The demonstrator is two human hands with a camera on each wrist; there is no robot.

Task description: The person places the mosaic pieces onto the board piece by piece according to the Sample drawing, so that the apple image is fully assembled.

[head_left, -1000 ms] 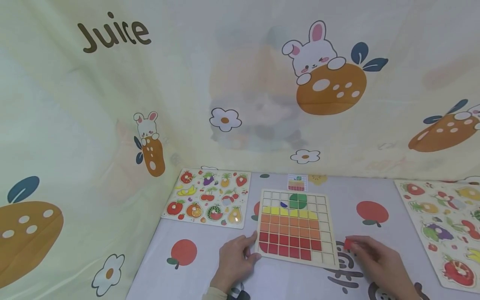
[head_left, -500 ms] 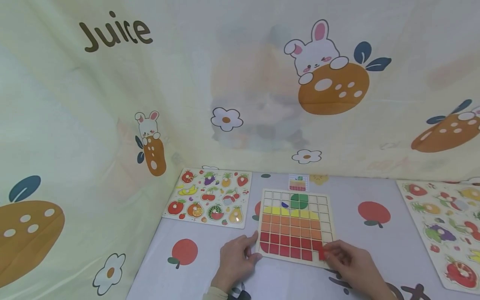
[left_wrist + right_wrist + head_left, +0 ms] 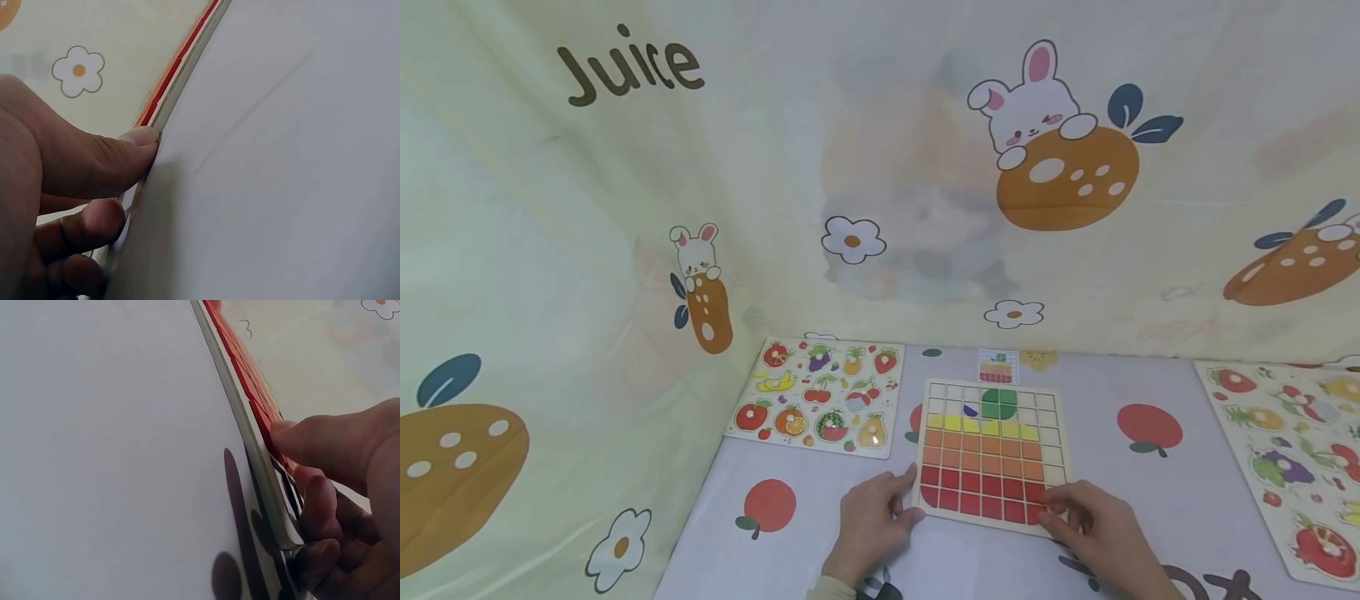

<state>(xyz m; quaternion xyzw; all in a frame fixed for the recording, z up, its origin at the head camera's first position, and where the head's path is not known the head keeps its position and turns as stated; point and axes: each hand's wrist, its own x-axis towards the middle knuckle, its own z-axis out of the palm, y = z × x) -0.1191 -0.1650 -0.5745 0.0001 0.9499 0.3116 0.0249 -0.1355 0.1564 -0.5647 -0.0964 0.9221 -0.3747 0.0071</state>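
Note:
A wooden grid board (image 3: 1047,407) lies flat on the table, filled with rows of red, orange and yellow tiles, plus a green shape near its top. My left hand (image 3: 871,518) holds the board at its lower left corner, the thumb against the near edge in the left wrist view. At the lower right of the red rows, my right hand (image 3: 1096,533) pinches a red square tile (image 3: 1034,513) that sits in the bottom row. The right wrist view has the thumb touching the red tile's side just above the board's rim (image 3: 240,406); the fingertips are partly hidden.
Behind the board lies a small picture card (image 3: 997,367) with a similar coloured pattern. A fruit puzzle board (image 3: 887,446) is at the left, another fruit board (image 3: 1262,500) at the right. A printed curtain (image 3: 880,167) rises along the back and left side.
My right hand has moved left from beside the board, bringing the red tile to the bottom row's gap, where it now sits. The left hand stays at the board's corner.

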